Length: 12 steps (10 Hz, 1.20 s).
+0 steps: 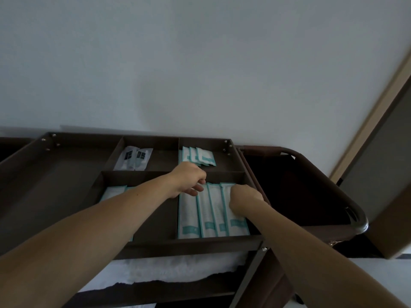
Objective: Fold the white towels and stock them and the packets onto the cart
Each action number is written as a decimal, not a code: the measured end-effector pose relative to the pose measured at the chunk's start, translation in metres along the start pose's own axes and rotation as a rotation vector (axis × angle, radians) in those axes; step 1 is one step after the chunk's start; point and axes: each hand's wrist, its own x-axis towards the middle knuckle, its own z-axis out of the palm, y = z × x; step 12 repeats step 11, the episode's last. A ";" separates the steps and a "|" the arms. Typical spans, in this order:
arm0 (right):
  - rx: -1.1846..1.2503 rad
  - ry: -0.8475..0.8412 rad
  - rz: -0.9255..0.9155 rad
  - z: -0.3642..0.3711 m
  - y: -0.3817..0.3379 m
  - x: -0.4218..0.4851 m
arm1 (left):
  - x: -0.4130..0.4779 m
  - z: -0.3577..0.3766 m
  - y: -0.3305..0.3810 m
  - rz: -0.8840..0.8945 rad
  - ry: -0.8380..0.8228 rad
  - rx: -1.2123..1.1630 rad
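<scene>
Packets [209,210]: four, long, white, teal-edged, overlapping side by side in the cart's [195,242] front right compartment. Left hand [191,181] curled at their far ends, right hand [244,197] curled on the rightmost; grips unclear.

The dark brown cart [189,246] fills the lower half of the frame, its top tray [55,185] split by dividers. At centre, two grey packets [133,157] lie in the middle back compartment and small teal-edged packets [201,156] overlap in the right back one. Long packets [211,210] lie side by side in the front compartment. Below the tray, a white towel [178,267] lies inside the cart.
</scene>
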 end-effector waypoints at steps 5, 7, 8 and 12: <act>-0.093 -0.174 -0.275 0.035 0.012 0.006 | -0.010 0.010 0.002 0.205 0.061 0.447; -0.144 -0.199 -0.323 0.033 0.015 0.006 | -0.036 0.002 0.005 0.204 0.190 0.509; -0.184 -0.158 -0.357 0.038 0.013 0.009 | -0.047 -0.004 0.000 0.179 0.241 0.546; -0.157 -0.197 -0.388 0.036 0.017 0.009 | -0.089 -0.021 -0.023 0.116 0.322 0.706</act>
